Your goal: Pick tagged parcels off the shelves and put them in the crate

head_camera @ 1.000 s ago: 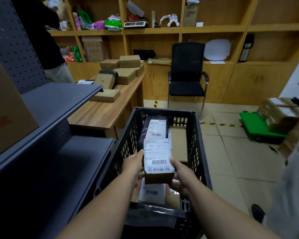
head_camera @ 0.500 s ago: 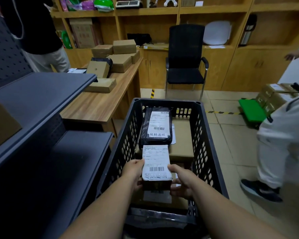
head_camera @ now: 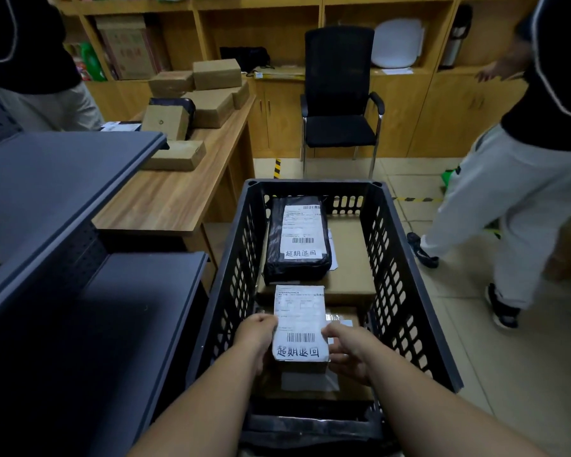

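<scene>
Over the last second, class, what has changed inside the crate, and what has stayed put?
Both hands, left hand and right hand, have lowered the labelled box deeper into the black crate, still gripping its sides. The black-wrapped parcel and the brown box beneath stayed put.

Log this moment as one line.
phase: placing | left hand + right hand: gripping labelled box | location: inside crate, near end | black parcel: far end
</scene>
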Tool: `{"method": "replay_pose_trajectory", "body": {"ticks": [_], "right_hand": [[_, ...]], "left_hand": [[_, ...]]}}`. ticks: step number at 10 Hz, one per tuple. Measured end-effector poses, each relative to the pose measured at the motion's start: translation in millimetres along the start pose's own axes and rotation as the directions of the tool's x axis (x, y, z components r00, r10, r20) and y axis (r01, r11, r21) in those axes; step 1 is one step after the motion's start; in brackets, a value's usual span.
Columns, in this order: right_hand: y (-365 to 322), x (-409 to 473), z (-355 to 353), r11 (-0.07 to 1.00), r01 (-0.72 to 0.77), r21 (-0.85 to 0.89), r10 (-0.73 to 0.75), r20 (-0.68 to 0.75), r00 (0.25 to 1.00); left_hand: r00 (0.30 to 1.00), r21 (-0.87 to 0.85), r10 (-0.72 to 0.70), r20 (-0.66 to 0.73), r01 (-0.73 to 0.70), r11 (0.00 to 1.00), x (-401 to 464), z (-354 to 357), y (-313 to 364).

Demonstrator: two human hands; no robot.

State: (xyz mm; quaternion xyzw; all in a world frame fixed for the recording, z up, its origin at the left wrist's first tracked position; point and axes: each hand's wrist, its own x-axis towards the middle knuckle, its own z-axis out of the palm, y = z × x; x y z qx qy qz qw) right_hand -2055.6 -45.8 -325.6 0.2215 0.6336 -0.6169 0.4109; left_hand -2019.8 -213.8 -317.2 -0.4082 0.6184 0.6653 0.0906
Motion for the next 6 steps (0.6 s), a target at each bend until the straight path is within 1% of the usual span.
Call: {"method": "replay_pose_trajectory", "body": {"ticks": [3,4,5,6], "right_hand": [[-0.5,6.2,-0.2,0.999,-0.019,-0.031,0.019,0.000,1.000],[-1.9,5.6,0.4,0.999,-0.020,-0.037,0.020,-0.003,1.000],[-1.9,3.9,3.0,0.998,-0.011,-0.059,0.010,-0.015,1.000],[-8.5,-2.1,2.1,0.985,0.040,-0.170,-0.060,-0.111,0.992]], "left_hand": [[0.998,-0.010,-0.046,0.049,0.046,0.999,5.7,-5.2,2.1],[0.998,-0.003,-0.042,0.051,0.042,0.999,4.6,-5.7,3.9],[0.998,0.044,-0.031,0.053,0.029,0.999,11.5,-6.3,2.1],[1.000,0.108,-0.001,0.014,0.000,0.994,7.9,-5.9,7.9]]}}
